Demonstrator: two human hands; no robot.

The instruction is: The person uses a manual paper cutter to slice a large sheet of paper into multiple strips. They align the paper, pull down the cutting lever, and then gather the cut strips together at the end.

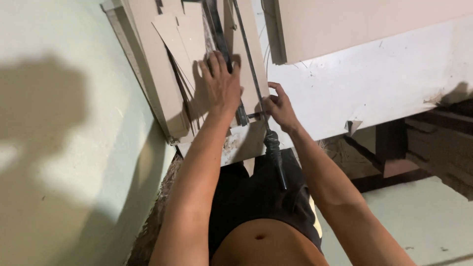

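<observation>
From the head camera, the person's left hand [220, 81] lies flat, fingers spread, pressing down on a stack of grey cardboard sheets [170, 64] at the left end of a white tabletop [374, 83]. Its grip is wide and holds nothing; it only bears on the card. The sheets sit fanned and slightly askew, close against a pale green wall [59, 148]. A long lever blade [249, 64] of a cutter runs diagonally over the card just beside the left hand, ending in a dark handle [275, 157] that hangs past the tabletop's near edge. The right hand [280, 106] is curled at the blade's shaft above the handle; whether its grip fully closes on the shaft cannot be told. A large board [364, 24] lies farther right on the tabletop.
</observation>
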